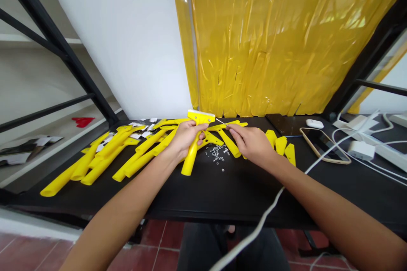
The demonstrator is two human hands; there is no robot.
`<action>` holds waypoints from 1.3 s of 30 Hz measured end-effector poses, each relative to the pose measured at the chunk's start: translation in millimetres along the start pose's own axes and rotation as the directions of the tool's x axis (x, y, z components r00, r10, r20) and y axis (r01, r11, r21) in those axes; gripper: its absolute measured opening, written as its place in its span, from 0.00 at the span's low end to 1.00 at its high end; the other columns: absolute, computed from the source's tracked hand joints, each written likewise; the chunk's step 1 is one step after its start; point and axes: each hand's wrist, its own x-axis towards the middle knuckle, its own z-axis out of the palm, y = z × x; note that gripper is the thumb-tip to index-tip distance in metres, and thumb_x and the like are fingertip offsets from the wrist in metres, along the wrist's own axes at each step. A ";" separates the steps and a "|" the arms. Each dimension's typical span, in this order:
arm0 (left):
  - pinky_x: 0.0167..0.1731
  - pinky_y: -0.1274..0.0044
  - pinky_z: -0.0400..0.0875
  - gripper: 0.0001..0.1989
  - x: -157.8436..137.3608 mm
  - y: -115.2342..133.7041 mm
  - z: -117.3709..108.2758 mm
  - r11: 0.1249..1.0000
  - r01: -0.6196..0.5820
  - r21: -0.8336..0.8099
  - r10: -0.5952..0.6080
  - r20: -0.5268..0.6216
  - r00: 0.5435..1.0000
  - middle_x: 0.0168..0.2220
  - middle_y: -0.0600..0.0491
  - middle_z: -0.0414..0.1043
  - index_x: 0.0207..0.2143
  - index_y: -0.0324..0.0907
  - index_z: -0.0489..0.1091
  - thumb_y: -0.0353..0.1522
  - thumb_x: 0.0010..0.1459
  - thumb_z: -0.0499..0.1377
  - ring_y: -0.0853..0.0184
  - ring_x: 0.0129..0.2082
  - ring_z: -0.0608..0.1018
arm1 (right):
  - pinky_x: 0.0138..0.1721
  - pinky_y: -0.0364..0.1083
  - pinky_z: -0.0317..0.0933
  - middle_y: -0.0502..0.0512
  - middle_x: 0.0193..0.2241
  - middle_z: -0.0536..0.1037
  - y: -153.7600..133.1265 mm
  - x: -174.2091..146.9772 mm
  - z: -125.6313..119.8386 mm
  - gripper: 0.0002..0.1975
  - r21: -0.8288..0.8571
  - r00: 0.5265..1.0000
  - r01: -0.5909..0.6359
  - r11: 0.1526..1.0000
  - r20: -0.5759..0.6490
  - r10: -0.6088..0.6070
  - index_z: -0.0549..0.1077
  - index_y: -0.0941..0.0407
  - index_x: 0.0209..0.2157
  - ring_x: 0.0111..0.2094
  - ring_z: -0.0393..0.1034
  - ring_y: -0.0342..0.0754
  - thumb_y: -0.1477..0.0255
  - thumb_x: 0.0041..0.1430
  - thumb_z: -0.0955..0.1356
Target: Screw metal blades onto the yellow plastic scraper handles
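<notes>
The left hand grips a yellow scraper by its neck, head end up, over the black desk, while the right hand pinches a thin metal rod aimed at the scraper's head. I judge that the scraper is steadied this way to present its face to the rod. Below and between the hands lie small metal parts, probably placed centrally for easy picking. More yellow handles are heaped to the left and short yellow pieces lie to the right, apparently sorted by kind. On my remote feed, the rod's near end is lost in the right hand, so I cannot name the tool, nor tell whether its tip touches the scraper. The left fingers mask the scraper's neck, the metal parts are too tiny to identify individually, and a white cable is cut off at the bottom edge.
</notes>
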 end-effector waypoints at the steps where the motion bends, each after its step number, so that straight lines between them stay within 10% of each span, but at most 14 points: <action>1: 0.16 0.80 0.56 0.14 -0.8 -0.5 0.5 1.000 -0.023 0.022 0.022 0.003 1.000 0.18 0.58 0.64 0.28 0.40 0.66 0.32 0.54 0.70 0.77 0.16 0.64 | 0.35 0.47 0.60 0.57 0.38 0.84 1.0 0.1 0.7 0.19 -0.037 1.000 0.003 0.999 0.010 -0.002 0.75 0.51 0.54 0.36 0.78 0.54 0.65 0.72 0.58; 25: 0.18 0.77 0.60 0.18 -7.4 -10.6 6.8 0.873 -0.239 0.426 0.253 0.026 0.967 0.14 0.57 0.64 0.21 0.43 0.61 0.36 0.57 0.65 0.73 0.13 0.67 | 0.41 0.50 0.65 0.61 0.42 0.82 -4.9 -2.5 3.7 0.20 -0.128 0.999 0.036 0.991 0.024 -0.033 0.73 0.55 0.58 0.39 0.78 0.56 0.70 0.71 0.58; 39: 0.16 0.78 0.58 0.19 -8.8 -6.4 8.8 0.790 -0.251 0.559 0.347 -0.071 0.935 0.12 0.58 0.63 0.19 0.44 0.60 0.38 0.58 0.63 0.72 0.12 0.67 | 0.41 0.50 0.64 0.56 0.39 0.80 3.5 0.4 10.4 0.09 0.227 0.983 -0.033 0.973 -0.169 0.073 0.71 0.52 0.43 0.40 0.75 0.54 0.66 0.71 0.61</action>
